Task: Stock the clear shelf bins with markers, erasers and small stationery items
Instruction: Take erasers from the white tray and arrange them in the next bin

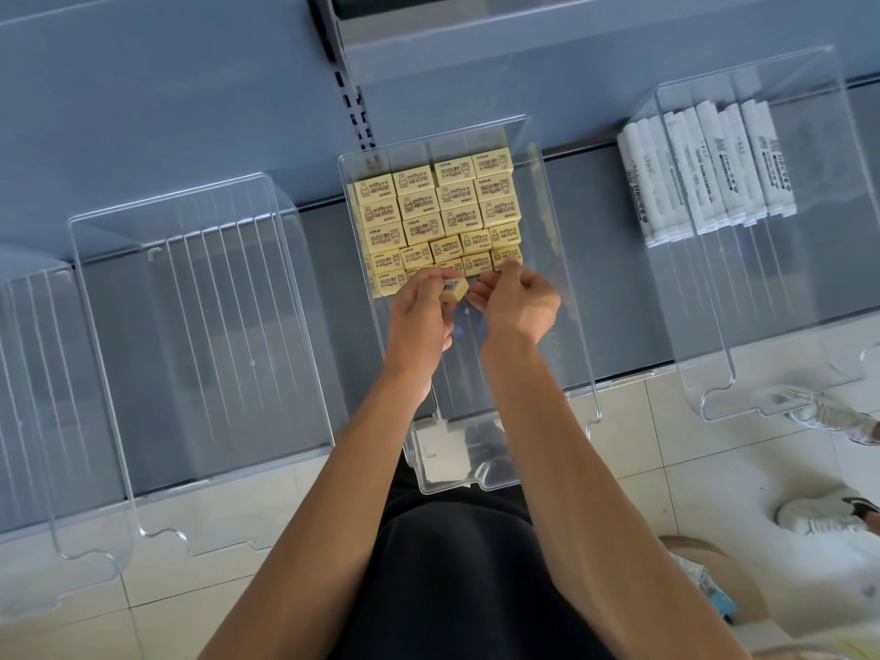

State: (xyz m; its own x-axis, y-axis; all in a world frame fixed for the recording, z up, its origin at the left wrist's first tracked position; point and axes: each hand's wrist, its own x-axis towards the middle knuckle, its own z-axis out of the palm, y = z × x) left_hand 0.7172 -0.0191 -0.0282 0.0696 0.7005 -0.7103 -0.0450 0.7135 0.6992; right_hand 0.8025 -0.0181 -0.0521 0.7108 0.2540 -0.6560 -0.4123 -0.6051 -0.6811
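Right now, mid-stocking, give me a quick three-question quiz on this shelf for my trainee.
1. True or false: the white cylindrical markers share one clear plastic bin with the small yellow boxed erasers.
2. The left hand holds: A) a marker, B) one yellow eraser, C) nothing.
3. Fill in: the erasers' bin sits to the ___ of the markers' bin.
Key: 1 false; 2 B; 3 left.
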